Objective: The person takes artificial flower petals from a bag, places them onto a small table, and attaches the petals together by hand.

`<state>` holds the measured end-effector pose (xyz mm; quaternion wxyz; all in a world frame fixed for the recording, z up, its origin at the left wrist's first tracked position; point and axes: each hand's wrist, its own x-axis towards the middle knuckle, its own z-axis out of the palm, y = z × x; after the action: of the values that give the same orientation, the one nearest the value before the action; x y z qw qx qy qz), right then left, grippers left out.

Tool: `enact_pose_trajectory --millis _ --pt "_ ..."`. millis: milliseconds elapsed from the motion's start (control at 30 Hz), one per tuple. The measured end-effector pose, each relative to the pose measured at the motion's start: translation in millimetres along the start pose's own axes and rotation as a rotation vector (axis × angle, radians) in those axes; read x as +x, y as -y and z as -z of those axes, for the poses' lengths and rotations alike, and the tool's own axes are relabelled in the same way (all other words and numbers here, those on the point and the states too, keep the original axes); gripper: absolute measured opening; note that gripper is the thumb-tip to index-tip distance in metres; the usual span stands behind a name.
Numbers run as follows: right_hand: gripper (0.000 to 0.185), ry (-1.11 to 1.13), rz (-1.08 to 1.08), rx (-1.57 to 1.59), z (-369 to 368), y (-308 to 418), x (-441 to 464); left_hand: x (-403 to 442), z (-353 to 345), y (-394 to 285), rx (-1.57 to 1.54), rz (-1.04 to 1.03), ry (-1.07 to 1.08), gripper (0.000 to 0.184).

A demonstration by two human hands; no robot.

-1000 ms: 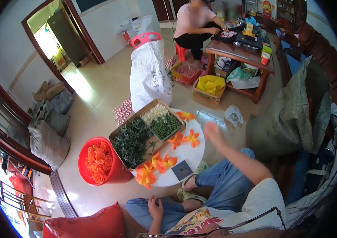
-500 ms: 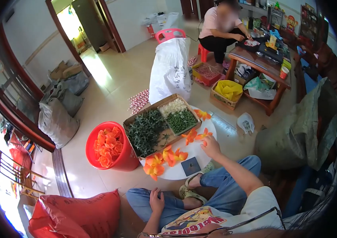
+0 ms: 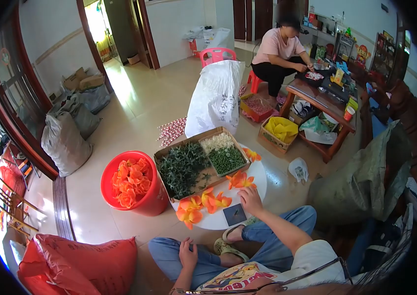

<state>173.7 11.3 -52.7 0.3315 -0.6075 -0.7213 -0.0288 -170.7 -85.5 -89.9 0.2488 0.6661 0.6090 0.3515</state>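
My right hand [image 3: 251, 200] is over the white round table, its fingertips against or just beside the lower edge of orange-yellow artificial petals [image 3: 240, 181]. Its loosely bent fingers hold nothing I can see. Just left of it lies a dark square pad [image 3: 235, 215] with a small thin piece on it. More orange-yellow petals [image 3: 189, 212] run along the table's near-left edge. Behind them, a cardboard box [image 3: 173, 198] holds dark green leaf pieces [image 3: 181, 167], cream pieces [image 3: 218, 141] and small green pieces [image 3: 226, 160]. My left hand [image 3: 188, 253] rests open on my thigh.
A red bucket [image 3: 157, 199] of orange petals stands left of the table. Behind the box is a tall white sack [image 3: 216, 101]. A red sack [image 3: 78, 265] lies front left, a grey-green sack [image 3: 356, 179] right. Another person [image 3: 277, 54] sits at a wooden table [image 3: 311, 93].
My right hand has moved down and left, towards the dark pad. The petal it was touching now lies against the neighbouring one. My left hand stays on my thigh; the camera view has shifted slightly.
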Motion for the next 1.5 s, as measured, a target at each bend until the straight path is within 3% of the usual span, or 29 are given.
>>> enact_pose_trajectory --millis 133,533,833,933,1033,1133,1200,1367,1500 --pt "0.018 -0.055 0.13 -0.088 3.2 4.6 -0.7 1.5 2.9 -2.4 -0.011 0.006 -0.005 0.02" --pt "0.038 -0.184 -0.254 -0.094 -1.1 4.3 1.5 0.3 1.5 -0.2 -0.025 0.029 0.001 0.019" --pt "0.035 -0.124 -0.328 -0.152 -8.4 -19.2 5.0 1.0 2.6 -7.9 -0.027 -0.007 -0.003 0.019" --pt "0.027 -0.181 -0.552 0.03 -15.7 -30.9 4.8 4.2 0.6 -12.0 -0.075 -0.045 -0.029 0.019" --pt "0.027 -0.2 -0.851 0.774 -9.2 -38.3 2.3 3.0 0.9 -32.7 -0.178 -0.046 -0.022 0.02" --pt "0.03 -0.178 -1.0 1.132 32.9 -3.3 7.9 13.3 5.4 -78.2 -0.321 -0.065 -0.006 0.021" --pt "0.033 -0.153 -0.976 1.235 52.2 12.4 7.5 22.3 2.1 -102.2 -0.411 -0.096 -0.002 0.021" --pt "0.038 -0.009 -0.908 1.377 81.7 58.2 3.0 53.6 -4.3 -164.1 -0.864 0.093 0.258 0.033" --pt "0.04 0.124 -0.831 1.433 96.4 96.0 -2.0 70.7 -15.8 -186.0 -1.031 0.306 0.382 0.036"
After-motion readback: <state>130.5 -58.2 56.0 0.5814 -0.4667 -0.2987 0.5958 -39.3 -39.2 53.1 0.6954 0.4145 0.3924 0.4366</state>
